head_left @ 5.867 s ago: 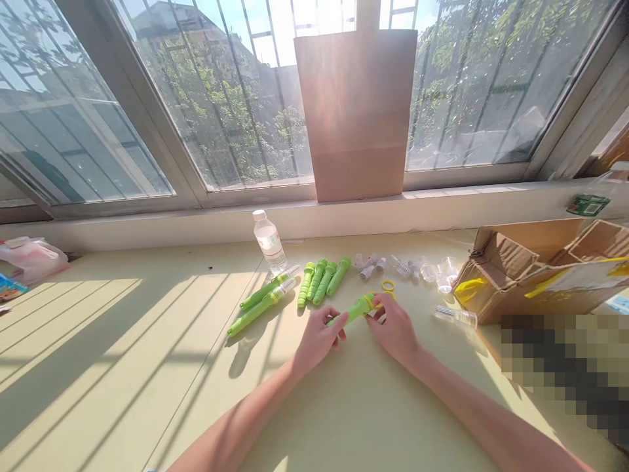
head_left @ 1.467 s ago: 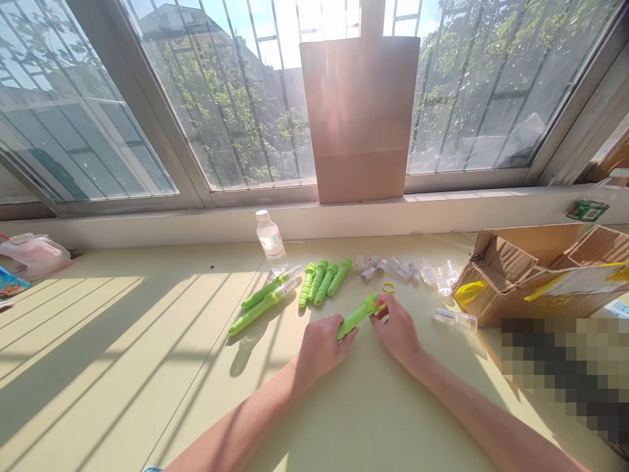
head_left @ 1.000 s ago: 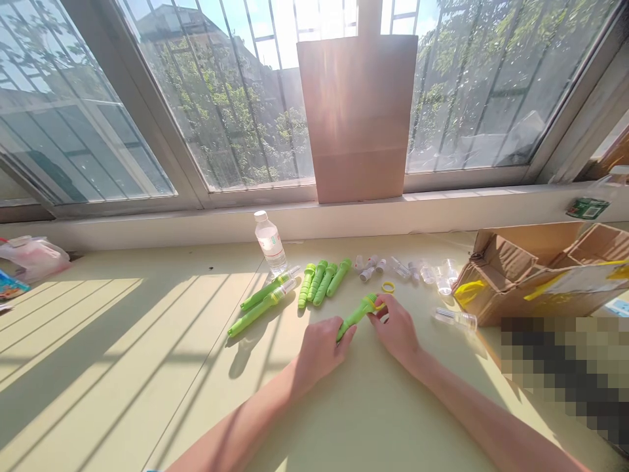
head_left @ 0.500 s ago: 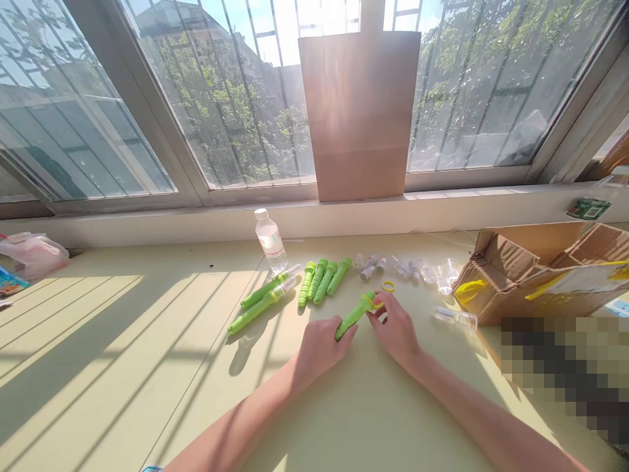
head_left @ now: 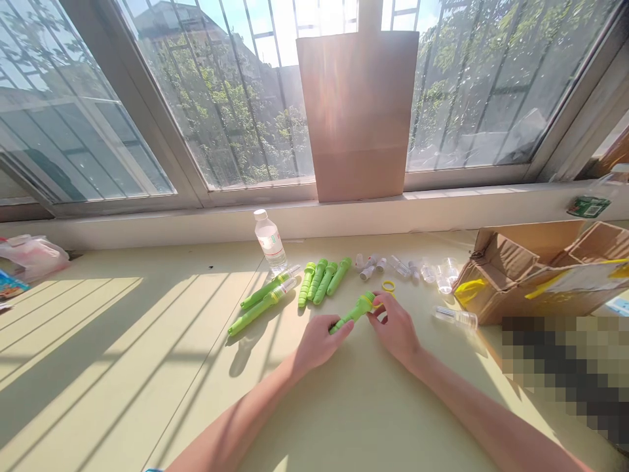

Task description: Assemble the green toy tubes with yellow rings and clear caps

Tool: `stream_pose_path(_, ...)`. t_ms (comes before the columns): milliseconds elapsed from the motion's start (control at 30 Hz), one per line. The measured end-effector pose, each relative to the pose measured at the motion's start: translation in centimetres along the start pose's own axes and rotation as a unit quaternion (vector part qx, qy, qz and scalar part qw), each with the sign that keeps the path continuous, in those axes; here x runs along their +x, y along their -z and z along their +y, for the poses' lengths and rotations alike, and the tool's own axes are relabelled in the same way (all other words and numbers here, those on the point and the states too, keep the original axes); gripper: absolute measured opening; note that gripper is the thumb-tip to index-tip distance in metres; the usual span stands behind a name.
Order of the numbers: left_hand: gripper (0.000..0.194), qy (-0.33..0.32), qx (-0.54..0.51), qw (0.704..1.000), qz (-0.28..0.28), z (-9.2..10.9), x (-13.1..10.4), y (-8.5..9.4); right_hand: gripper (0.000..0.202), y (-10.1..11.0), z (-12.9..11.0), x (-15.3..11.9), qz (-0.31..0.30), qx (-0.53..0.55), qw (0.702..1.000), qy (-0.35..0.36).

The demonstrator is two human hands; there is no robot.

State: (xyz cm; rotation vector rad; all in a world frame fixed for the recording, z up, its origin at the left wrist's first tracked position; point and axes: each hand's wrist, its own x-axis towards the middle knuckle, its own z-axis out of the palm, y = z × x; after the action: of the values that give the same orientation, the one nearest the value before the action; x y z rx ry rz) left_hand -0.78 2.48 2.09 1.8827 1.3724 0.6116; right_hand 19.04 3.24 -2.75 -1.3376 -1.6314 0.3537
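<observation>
From here I see a pale table (head_left: 314, 426) bearing six green tubes (head_left: 325, 283), an upright bottle (head_left: 270, 244), clear caps (head_left: 444, 280), a yellow ring (head_left: 388, 291), a box (head_left: 511, 296).

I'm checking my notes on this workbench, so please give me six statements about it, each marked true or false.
1. The left hand holds a green torch-shaped tube. True.
2. The water bottle lies on its side. False: the water bottle stands upright.
3. A group of four green tubes lies to the right of the water bottle. True.
4. The loose yellow ring is inside the cardboard box. False: the loose yellow ring lies on the table, just beyond the right hand.
5. A cardboard sheet stands in front of the window. True.
6. The right hand lies flat, away from the torch-shaped tube. False: its fingers are at the tube's ribbed end.
</observation>
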Motion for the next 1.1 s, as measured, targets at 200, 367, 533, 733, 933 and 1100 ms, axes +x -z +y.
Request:
stream_pose_path(200, 0.037, 0.042, -0.067, 0.997, 0.021, 0.7, -0.4, -0.1, 0.006, 0.1, 0.3, 0.1, 0.003, -0.003, 1.000, -0.001)
stream_pose_path(367, 0.042, 0.019, -0.043, 0.998, 0.029, 0.6, -0.4, -0.4, 0.010, 0.0, 0.0, -0.1, -0.007, -0.024, 1.000, 0.002)
stream_pose_path(533, 0.048, -0.017, 0.000, 1.000, 0.000, 0.5, -0.3, -0.3, 0.012, 0.0, -0.3, -0.2, -0.006, -0.036, 0.999, -0.007)
stream_pose_path(733, 0.045, -0.022, 0.015, 0.999, 0.022, 0.7, -0.3, -0.4, 0.008, -0.1, 0.0, -0.1, 0.013, -0.027, 1.000, -0.002)
stream_pose_path(933, 0.033, 0.041, -0.043, 0.998, 0.024, 0.7, -0.6, -1.0, 0.006, 0.0, 0.1, -0.1, 0.016, -0.035, 0.999, -0.001)
stream_pose_path(1100, 0.035, -0.003, -0.028, 0.998, 0.048, 0.6, -0.4, -0.9, 0.005, 0.0, -0.2, -0.1, 0.000, -0.053, 0.999, 0.000)
